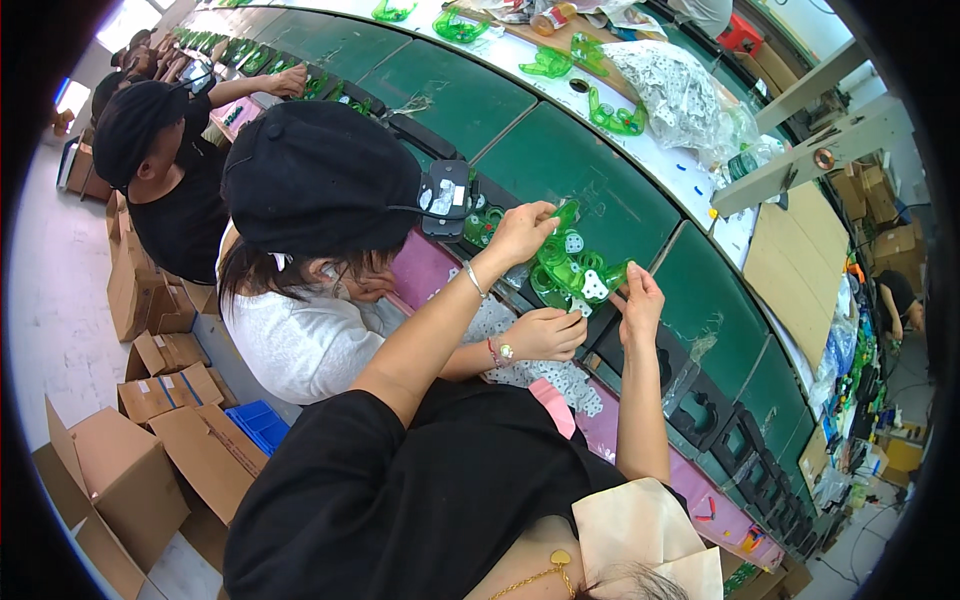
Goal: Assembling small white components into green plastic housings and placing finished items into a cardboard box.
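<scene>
A translucent green plastic shell (560, 262), curved like a game controller half, is held up in front of me. My left hand (524, 232), with a bangle on its wrist, pinches its upper left end. At its right end, my right hand (641, 300) grips the edge between thumb and fingers. White three-lobed pads with dark dots lie on the shell, one (593, 287) at the lower right. Just below is a co-worker's hand (548, 334) with a bracelet, its fingertips by another small white piece. Whether more than one shell is stacked here I cannot tell.
A green bench (620, 190) runs diagonally, with a line of black holders (735, 430) along it. A pile of white pads (560, 385) lies near the co-worker in white (300, 340). Further green shells (615, 115) and a plastic bag (670, 90) lie beyond; cardboard boxes (130, 460) stand at left.
</scene>
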